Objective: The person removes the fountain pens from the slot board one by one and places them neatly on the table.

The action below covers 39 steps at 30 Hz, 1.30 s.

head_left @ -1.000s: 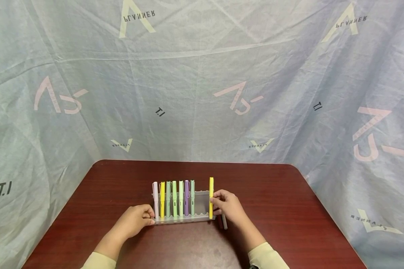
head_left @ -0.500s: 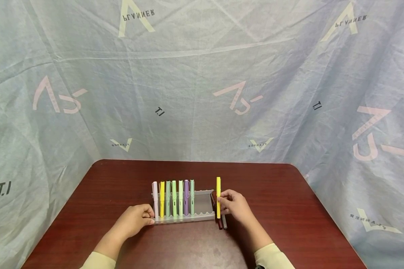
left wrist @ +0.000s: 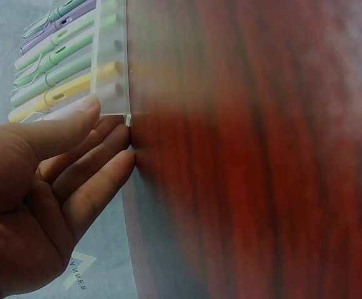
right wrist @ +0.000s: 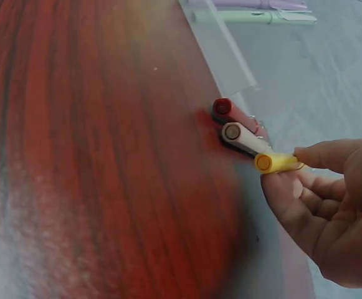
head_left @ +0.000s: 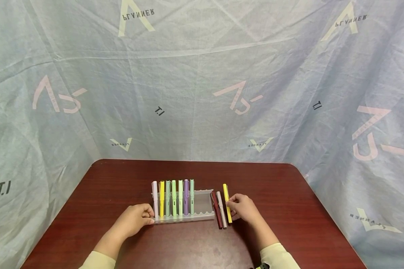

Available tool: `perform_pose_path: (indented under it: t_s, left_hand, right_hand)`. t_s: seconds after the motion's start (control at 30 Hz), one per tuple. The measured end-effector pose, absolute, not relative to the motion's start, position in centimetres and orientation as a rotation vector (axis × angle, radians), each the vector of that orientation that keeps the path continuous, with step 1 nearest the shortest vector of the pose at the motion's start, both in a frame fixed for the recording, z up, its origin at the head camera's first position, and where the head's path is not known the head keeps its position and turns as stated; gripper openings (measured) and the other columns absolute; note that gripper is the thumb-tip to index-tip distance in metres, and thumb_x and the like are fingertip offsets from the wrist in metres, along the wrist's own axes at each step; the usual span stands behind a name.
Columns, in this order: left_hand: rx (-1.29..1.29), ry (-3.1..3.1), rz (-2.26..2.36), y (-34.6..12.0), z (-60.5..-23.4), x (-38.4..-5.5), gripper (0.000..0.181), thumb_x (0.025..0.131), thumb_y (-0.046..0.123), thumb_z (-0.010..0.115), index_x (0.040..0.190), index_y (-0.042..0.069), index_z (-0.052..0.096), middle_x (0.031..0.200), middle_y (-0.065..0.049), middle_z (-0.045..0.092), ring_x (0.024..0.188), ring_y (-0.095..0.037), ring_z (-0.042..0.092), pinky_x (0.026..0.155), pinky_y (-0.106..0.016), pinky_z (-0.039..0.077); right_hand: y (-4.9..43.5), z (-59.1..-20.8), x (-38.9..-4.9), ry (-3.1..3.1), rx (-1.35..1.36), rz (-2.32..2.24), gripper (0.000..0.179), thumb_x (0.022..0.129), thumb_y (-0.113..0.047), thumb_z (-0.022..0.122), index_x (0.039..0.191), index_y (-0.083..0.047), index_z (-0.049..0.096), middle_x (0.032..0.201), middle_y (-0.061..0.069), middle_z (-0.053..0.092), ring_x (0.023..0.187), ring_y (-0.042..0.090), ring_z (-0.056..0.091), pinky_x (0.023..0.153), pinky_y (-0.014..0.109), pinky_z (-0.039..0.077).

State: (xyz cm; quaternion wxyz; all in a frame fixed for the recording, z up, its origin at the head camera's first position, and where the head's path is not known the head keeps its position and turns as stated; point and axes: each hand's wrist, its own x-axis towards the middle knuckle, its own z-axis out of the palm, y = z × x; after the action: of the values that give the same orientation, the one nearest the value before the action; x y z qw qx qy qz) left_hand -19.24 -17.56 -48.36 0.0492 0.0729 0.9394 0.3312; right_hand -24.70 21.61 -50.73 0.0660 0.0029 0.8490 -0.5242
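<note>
A translucent pen rack [head_left: 202, 216] stands on the table with several capped pens side by side in its left slots: pink, yellow, greens and a purple pen [head_left: 186, 198]. My left hand [head_left: 138, 218] holds the rack's left front corner between thumb and fingers, as the left wrist view also shows. To the right of the rack, my right hand [head_left: 244, 207] pinches a yellow pen [head_left: 227, 203] between thumb and fingers. Just left of it lie a pale grey pen [head_left: 222, 210] and a dark red pen [head_left: 217, 210], the red one beside the rack's right end.
The dark red wooden table [head_left: 175, 246] has its far edge in front of a hanging grey cloth [head_left: 195, 93] with printed letters. This cloth also walls the left and right sides.
The yellow pen in my right hand has moved right, from the rack's right end to beyond the red and grey pens, and lowered. My left hand stays on the rack.
</note>
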Motion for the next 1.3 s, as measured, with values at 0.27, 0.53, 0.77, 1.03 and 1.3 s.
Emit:
perform_pose_path:
  t_s: [0.27,0.53,0.77,1.03,1.3]
  left_hand:
    - [0.247,2.865,1.03,-17.6,-48.4,-19.2,0.016,0.081,0.014,0.078,0.084,0.017,0.062,0.073,0.009,0.066,0.066,-0.008,0.052,0.064,-0.029,0.042]
    - [0.246,2.855,1.04,-17.6,-48.5,-19.2,0.016,0.081,0.014,0.078,0.084,0.016,0.062,0.073,0.009,0.067,0.066,-0.008,0.053,0.066,-0.029,0.043]
    - [0.252,2.858,1.038,-17.7,-48.6,-19.2,0.016,0.08,0.014,0.078,0.084,0.016,0.063,0.072,0.009,0.066,0.065,-0.008,0.053,0.065,-0.029,0.043]
    - [0.239,2.859,1.036,-17.7,-48.9,-19.4,0.016,0.081,0.014,0.078,0.083,0.017,0.062,0.068,0.009,0.063,0.063,-0.008,0.051,0.063,-0.028,0.041]
    - [0.22,2.856,1.033,-17.7,-48.9,-19.6,0.016,0.081,0.013,0.078,0.083,0.018,0.062,0.067,0.009,0.062,0.063,-0.009,0.051,0.064,-0.028,0.041]
  right_hand:
    - [21.5,-51.3,-24.4,2.645,0.043,-1.359,0.016,0.089,-0.016,0.068,0.088,-0.001,0.062,0.07,0.011,0.062,0.057,0.019,0.063,0.049,0.035,0.055]
    - [21.1,-51.2,-24.2,2.713,0.037,-1.264,0.02,0.089,-0.019,0.071,0.086,-0.002,0.061,0.071,0.01,0.063,0.056,0.018,0.063,0.047,0.033,0.054]
    - [21.0,-50.8,-24.3,2.824,0.036,-1.218,0.023,0.092,-0.03,0.068,0.09,-0.007,0.063,0.068,0.006,0.061,0.051,0.016,0.061,0.048,0.031,0.052]
    - [19.4,-49.2,-24.9,2.779,-0.173,-1.485,0.014,0.093,-0.027,0.068,0.097,-0.014,0.067,0.079,0.01,0.068,0.068,0.023,0.065,0.062,0.032,0.052]
    - [16.3,-48.7,-24.7,2.583,-0.376,-1.59,0.028,0.093,-0.028,0.068,0.108,-0.005,0.068,0.091,0.016,0.072,0.078,0.028,0.071,0.071,0.039,0.057]
